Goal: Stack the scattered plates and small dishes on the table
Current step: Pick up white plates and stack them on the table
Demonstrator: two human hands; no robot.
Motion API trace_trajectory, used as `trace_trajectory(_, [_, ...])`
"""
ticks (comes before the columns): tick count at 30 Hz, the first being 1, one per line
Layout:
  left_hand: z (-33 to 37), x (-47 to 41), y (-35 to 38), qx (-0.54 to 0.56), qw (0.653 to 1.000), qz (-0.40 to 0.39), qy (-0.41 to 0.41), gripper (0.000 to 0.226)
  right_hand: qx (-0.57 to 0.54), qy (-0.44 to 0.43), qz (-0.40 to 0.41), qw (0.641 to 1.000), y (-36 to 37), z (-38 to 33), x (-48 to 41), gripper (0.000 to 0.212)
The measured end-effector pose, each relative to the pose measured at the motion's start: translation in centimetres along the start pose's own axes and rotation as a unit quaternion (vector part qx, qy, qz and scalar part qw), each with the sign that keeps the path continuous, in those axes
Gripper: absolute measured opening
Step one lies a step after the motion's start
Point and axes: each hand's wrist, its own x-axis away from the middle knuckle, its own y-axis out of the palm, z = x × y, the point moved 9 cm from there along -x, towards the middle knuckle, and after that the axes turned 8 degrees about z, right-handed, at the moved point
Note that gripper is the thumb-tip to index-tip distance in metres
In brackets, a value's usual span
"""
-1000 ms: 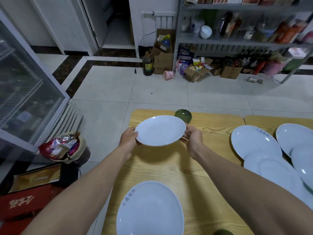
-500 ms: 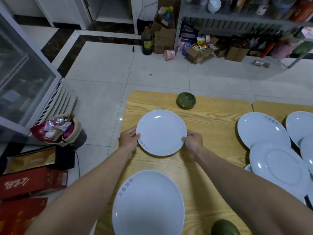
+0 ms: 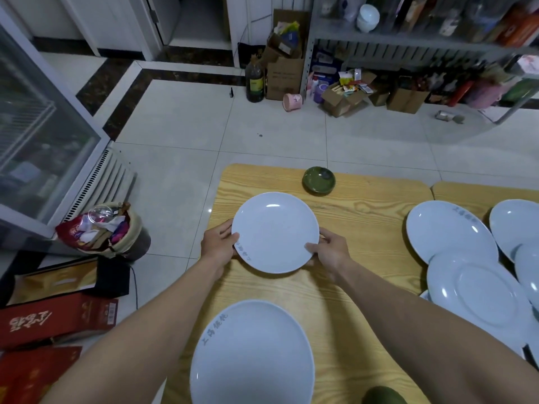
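Observation:
A white plate point(image 3: 275, 231) hangs just above the wooden table point(image 3: 364, 217). My left hand point(image 3: 218, 244) grips its left rim and my right hand point(image 3: 331, 252) grips its right rim, thumbs on top. A larger white plate point(image 3: 252, 354) with grey lettering lies on the table nearer to me. A small green dish point(image 3: 318, 181) sits near the far edge. Several white plates point(image 3: 450, 231) lie overlapping at the right. Another green dish point(image 3: 382, 396) peeks in at the bottom edge.
The table's left edge drops to a tiled floor with a full rubbish bin point(image 3: 108, 231) and red boxes point(image 3: 58, 319). A glass-door fridge point(image 3: 38, 135) stands at the left. Shelves and cardboard boxes point(image 3: 344, 97) line the far wall.
Both hands have brought the held plate from above the green dish toward me and lower. The view has tilted down, and the green dish now shows in full.

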Motion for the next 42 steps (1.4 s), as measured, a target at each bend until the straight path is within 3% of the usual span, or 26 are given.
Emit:
trace_trajectory(3, [1.3,1.0,0.3,0.009,1.000,-0.020,0.015,0.046,-0.016,0.007,-0.013,1.000,-0.7,-0.8,1.3,0.065])
trace_trajectory(11, [4.6,4.6,3.4,-0.016,0.995,-0.085,0.054,0.036,-0.107,-0.016,0.072,0.992,-7.0,-3.8,5.8,0.065])
trace_trajectory(19, [6.3,10.9,10.4,-0.064,0.977,-0.178,0.093,0.034,-0.213,-0.032,0.179,0.960,-16.4,-3.6,10.7,0.059])
trace_trajectory(27, [6.6,17.6,17.5,-0.086,0.961,-0.236,0.119,0.033,-0.301,-0.035,0.223,0.927,-26.6,-2.5,13.8,0.062])
trace_trajectory(33, [5.9,23.4,23.9,-0.084,0.959,-0.238,0.126,0.032,-0.315,-0.059,0.233,0.918,-34.8,-2.3,13.9,0.052])
trace_trajectory(42, [0.0,28.7,27.9,-0.108,0.968,-0.209,0.090,0.035,-0.314,-0.039,0.216,0.924,-42.7,0.0,12.0,0.057])
